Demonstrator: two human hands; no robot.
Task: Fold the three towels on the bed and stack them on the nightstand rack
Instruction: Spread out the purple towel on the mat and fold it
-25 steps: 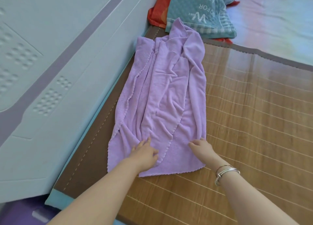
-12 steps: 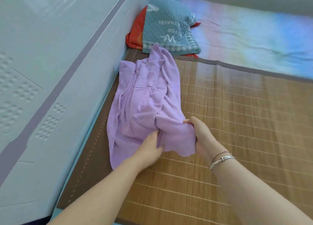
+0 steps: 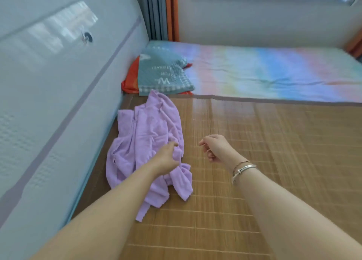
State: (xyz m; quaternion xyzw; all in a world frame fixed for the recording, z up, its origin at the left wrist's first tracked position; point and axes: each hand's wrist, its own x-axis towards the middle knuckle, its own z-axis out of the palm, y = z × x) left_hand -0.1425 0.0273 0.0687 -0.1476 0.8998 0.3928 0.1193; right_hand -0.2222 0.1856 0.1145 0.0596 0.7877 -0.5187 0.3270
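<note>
A purple towel (image 3: 148,138) lies crumpled in a long heap on the bamboo mat (image 3: 264,161), close to the headboard. My left hand (image 3: 166,157) grips a fold near the towel's right edge, with the near end bunched below my wrist. My right hand (image 3: 214,148) hovers over the mat just right of the towel, fingers loosely curled and holding nothing; bracelets circle its wrist. Beyond the purple towel, a teal towel with white lettering (image 3: 162,77) lies on top of an orange-red cloth (image 3: 130,83).
A pale padded headboard (image 3: 58,103) runs along the left side. A rainbow-coloured sheet (image 3: 274,73) covers the far half of the bed. Grey and orange curtains (image 3: 162,12) hang at the back wall under a window. No nightstand rack is in view.
The towel lay spread out long; both hands gathered its near end and bunched it. My right hand has let go and moved right. The view has tilted up.
</note>
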